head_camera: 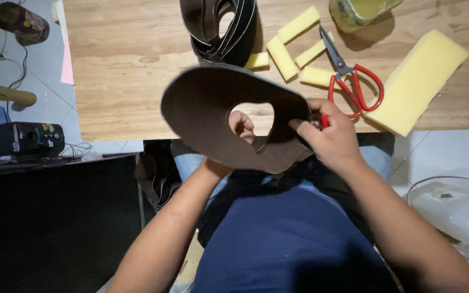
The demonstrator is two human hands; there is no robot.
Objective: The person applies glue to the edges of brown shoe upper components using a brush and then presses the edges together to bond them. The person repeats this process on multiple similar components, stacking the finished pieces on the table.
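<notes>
The wooden bench point(126, 65) fills the top of the view, and its near edge runs just behind the two hands. A big dark brown leather piece point(202, 108), curved with a hole cut in its middle, is held up in the air over the near edge of the bench, close to the person's lap. The left hand point(241, 126) comes up from under the piece, and its fingers poke through the hole, so its grip is closed on the leather at the edge of the hole. The right hand point(332, 138) pinches the right end of the same piece, with the grip shut tight on the leather; a small red thing shows between its fingers, but it is too hidden to tell what it is. A big yellow foam block point(422, 76) lies near the right edge of the bench. A stack of more dark leather pieces point(223, 27) stands at the far edge, in the middle. Red-handled scissors point(354, 81) lie between the stack and the big block, just beside the right hand. Four small yellow foam strips point(294, 49) lie around the scissor blades. A yellowish jar point(362, 12) sits at the far edge, behind the scissors.
</notes>
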